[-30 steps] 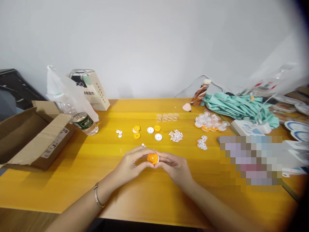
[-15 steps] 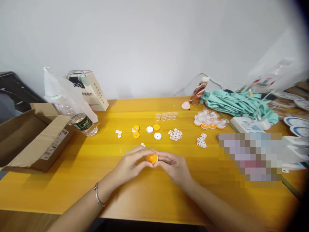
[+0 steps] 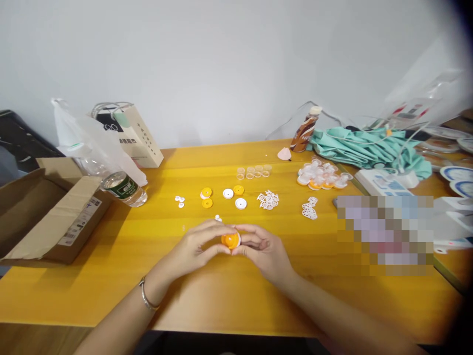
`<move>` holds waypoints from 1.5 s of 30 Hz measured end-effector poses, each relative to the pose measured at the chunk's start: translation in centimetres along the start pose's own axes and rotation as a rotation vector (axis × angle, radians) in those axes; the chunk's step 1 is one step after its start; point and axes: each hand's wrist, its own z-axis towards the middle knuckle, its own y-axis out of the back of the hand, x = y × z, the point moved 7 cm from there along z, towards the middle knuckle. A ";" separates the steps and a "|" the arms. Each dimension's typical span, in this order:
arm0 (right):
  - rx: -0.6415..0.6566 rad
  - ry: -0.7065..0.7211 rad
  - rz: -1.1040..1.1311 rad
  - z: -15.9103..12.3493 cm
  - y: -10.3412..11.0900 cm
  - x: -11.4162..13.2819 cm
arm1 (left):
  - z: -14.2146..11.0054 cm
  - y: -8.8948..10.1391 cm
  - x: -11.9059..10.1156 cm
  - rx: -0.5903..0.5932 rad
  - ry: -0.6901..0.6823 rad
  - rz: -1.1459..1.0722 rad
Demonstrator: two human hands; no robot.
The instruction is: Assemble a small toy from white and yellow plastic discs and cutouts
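Left hand [image 3: 195,246] and right hand [image 3: 263,249] pinch one orange disc [image 3: 231,240] between fingertips, above the table [image 3: 111,256]. Possibly a white part behind it.

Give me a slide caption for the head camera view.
Both hands, left hand and right hand, pinch a small orange disc over a yellow table.

We see an evenly lit, bright scene with soft shadows under the hands on the yellow table [image 3: 111,276]. Its glossy top shows mild glare. Dark vignetting curves down the right edge, and a pixelated block masks part of the right side.
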 end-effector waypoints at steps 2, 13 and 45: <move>0.020 -0.017 0.063 0.2 -0.2 0.0 | 0.0 0.2 0.0 -0.007 0.006 0.030; 0.104 -0.010 0.175 0.7 -0.3 -0.3 | 0.0 0.2 -0.1 -0.042 0.010 0.084; 0.026 -0.023 0.128 1.0 0.3 -0.2 | -0.2 1.1 1.0 -0.196 0.217 -0.230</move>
